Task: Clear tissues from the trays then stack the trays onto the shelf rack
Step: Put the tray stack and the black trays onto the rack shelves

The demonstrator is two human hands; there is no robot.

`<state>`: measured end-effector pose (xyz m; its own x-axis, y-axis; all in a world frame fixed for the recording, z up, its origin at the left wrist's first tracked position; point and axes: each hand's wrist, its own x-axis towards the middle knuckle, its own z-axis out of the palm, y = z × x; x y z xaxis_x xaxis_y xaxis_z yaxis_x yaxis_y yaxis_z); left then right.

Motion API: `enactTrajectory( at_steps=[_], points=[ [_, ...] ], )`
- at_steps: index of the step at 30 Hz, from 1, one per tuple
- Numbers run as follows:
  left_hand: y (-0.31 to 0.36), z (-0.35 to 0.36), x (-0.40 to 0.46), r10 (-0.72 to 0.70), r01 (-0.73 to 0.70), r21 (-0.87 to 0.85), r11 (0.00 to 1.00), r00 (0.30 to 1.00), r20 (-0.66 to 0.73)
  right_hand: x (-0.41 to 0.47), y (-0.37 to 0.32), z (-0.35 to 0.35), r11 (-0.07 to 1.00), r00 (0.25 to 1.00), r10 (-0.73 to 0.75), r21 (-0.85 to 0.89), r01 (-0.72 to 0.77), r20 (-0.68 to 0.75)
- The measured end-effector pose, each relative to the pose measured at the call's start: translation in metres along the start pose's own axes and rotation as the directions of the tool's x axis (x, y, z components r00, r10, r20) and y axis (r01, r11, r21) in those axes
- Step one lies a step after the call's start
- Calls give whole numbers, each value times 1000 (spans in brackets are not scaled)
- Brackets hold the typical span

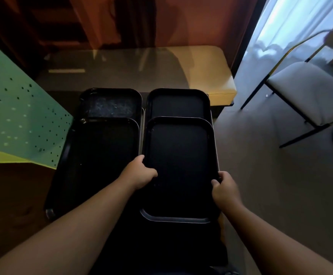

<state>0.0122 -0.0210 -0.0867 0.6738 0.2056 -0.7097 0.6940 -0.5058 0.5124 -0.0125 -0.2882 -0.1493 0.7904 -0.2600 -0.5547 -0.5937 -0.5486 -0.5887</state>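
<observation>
A black tray [179,155] lies lengthwise in front of me, on the right side of the rack. My left hand [140,173] grips its left rim and my right hand [224,187] grips its right rim. Beyond it sits another black tray [178,104], partly covered by the one I hold. On the left lie two more black trays, a near one [102,159] and a far one [112,106] whose floor looks scuffed. A pale metal edge of the shelf rack [142,124] shows between the two columns. I see no tissues on any tray.
A glossy table [142,70] with a yellowish corner stands behind the trays. A green perforated panel [17,120] rises at the left. At the right stands a chair [308,94] with a pale seat and thin metal legs, near a bright curtained window [292,22].
</observation>
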Motion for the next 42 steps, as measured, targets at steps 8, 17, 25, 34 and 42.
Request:
enactTrajectory(
  at_steps=[8, 17, 25, 34, 42],
  points=[
    [27, -9, 35, 10, -58, -276, 959, 985, -171, 45, -41, -10, 985, 984, -142, 86, 152, -108],
    [62, -24, 67, 36, -55, -219, 974, 995, -89, 91, -59, -5, 979, 986, -152, -148, 141, -67],
    [66, -18, 71, 3, -10, -155, 988, 999, -46, 98, -68, -2, 979, 993, -93, -189, 79, -70],
    [71, -28, 72, -38, 9, -424, 906, 997, -60, 102, -71, -12, 996, 997, 83, 43, -82, -13],
    [41, -71, 44, -26, -77, -470, 879, 978, -208, 10, -92, 11, 940, 997, 59, 338, -40, -46]
  ],
)
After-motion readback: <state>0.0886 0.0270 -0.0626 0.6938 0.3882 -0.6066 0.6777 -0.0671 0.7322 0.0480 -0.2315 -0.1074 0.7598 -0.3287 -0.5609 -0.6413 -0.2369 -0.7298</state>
